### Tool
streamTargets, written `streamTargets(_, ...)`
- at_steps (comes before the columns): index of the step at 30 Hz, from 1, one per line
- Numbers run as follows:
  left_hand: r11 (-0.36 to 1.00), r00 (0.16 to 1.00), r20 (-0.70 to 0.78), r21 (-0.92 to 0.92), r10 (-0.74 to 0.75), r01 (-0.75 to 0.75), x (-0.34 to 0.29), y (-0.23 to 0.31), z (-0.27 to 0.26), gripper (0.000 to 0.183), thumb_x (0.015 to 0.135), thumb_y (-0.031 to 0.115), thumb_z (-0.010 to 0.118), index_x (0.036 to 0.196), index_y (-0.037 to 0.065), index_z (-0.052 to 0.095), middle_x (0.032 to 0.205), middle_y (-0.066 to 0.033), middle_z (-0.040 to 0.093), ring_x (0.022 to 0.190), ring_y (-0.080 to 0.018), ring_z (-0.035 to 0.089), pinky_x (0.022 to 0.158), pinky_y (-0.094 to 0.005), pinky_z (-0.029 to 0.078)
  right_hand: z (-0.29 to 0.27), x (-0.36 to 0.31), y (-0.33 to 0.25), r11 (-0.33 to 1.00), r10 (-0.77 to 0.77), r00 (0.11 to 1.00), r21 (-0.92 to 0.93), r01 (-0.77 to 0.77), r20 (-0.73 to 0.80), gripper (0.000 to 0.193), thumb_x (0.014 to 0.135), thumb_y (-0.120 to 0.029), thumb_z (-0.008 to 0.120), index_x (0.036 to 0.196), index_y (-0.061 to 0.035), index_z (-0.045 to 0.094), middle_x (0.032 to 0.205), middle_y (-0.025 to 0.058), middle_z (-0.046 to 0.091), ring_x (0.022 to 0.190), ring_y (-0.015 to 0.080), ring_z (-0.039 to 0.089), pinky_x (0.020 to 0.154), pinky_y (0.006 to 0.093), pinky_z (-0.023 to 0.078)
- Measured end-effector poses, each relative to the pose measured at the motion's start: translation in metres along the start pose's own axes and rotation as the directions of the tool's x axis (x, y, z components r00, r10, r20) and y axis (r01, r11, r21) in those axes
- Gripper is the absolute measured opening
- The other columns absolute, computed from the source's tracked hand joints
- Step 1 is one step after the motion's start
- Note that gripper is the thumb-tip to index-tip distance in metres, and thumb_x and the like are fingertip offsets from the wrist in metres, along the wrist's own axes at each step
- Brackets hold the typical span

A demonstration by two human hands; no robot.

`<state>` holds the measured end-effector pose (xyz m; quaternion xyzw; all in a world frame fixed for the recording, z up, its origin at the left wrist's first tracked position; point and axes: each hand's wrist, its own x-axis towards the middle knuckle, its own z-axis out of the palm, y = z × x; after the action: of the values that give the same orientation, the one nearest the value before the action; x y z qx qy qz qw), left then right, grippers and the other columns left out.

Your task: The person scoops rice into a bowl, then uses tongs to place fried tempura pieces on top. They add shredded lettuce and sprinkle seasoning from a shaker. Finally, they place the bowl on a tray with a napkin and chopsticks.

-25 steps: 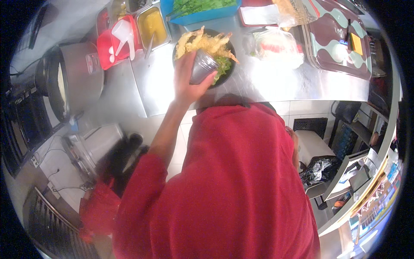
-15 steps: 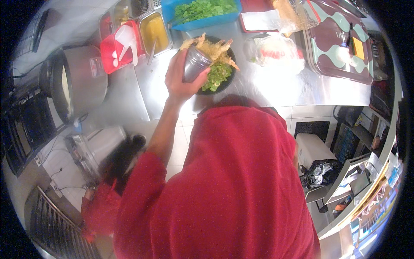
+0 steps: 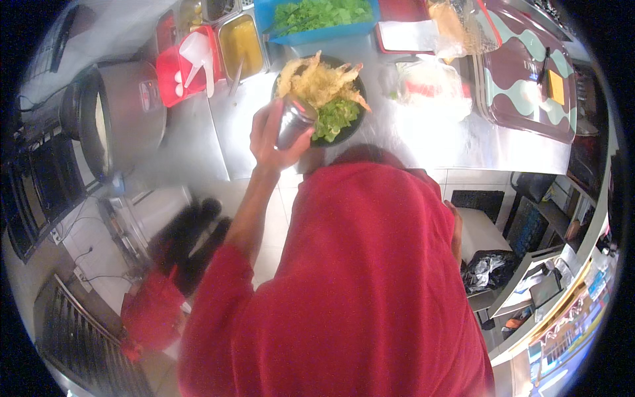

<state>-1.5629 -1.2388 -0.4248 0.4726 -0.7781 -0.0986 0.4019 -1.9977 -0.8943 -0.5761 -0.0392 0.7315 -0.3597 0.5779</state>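
My left hand (image 3: pixel 268 142) is wrapped around a silver metal shaker (image 3: pixel 295 122). The shaker is tilted over the near left side of a dark bowl (image 3: pixel 358 126). Golden fried battered shrimp (image 3: pixel 319 83) fill the bowl's far part, with tails poking out at the right. Chopped green lettuce (image 3: pixel 336 119) lies at the bowl's near right side. Only a strip of my right hand or forearm (image 3: pixel 456 228) shows beside my red shirt, away from the counter; its fingers cannot be made out.
Behind the bowl stand a blue tub of greens (image 3: pixel 370 30), a metal pan of yellow liquid (image 3: pixel 241 46) and a red basket with a white scoop (image 3: pixel 197 49). Right are a clear plastic bag (image 3: pixel 433 86) and a patterned tray (image 3: pixel 493 109). A large pot (image 3: pixel 135 126) stands left; another person (image 3: pixel 155 308) is lower left.
The shaker and my left hand have moved slightly left and nearer, uncovering more of the fried shrimp. A strip of my right hand or forearm shows more beside the shirt.
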Motion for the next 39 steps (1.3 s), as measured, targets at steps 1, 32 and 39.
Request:
streamTargets(1,1.0,1.0,-0.006,0.007,0.017,-0.017,0.003,-0.001,0.001,0.072,0.062,0.013,0.087,0.125,-0.003,0.057,0.112,-0.0219,0.062,0.1,-0.0348,0.063,0.085,-0.0413,0.054,0.003,-0.001,-0.004,1.0,0.02,1.0,0.019,-0.02,-0.002,0.052,0.099,-0.037,0.043,0.136,-0.0003,0.049,0.129,0.0186,0.057,0.118,0.0286,0.055,0.1,0.04,0.044)
streamTargets(32,0.987,0.994,-0.056,0.119,-0.098,0.104,-0.001,-0.029,-0.018,0.068,0.068,0.015,0.086,0.127,-0.003,0.056,0.115,-0.0213,0.06,0.103,-0.0351,0.059,0.087,-0.0426,0.05,0.022,0.001,-0.031,0.998,0.047,0.998,-0.039,-0.048,-0.039,0.049,0.099,-0.031,0.043,0.135,0.0013,0.05,0.131,0.0229,0.055,0.116,0.0322,0.057,0.099,0.0416,0.047)
streamTargets(39,0.984,0.995,-0.073,0.159,-0.069,0.079,-0.004,-0.027,-0.015,0.067,0.068,0.016,0.086,0.125,-0.004,0.057,0.114,-0.0215,0.06,0.101,-0.035,0.06,0.087,-0.0422,0.05,0.019,0.002,-0.027,0.998,0.055,0.998,-0.001,-0.055,-0.031,0.049,0.098,-0.032,0.043,0.134,0.001,0.051,0.13,0.0219,0.057,0.113,0.0305,0.058,0.096,0.0401,0.048)
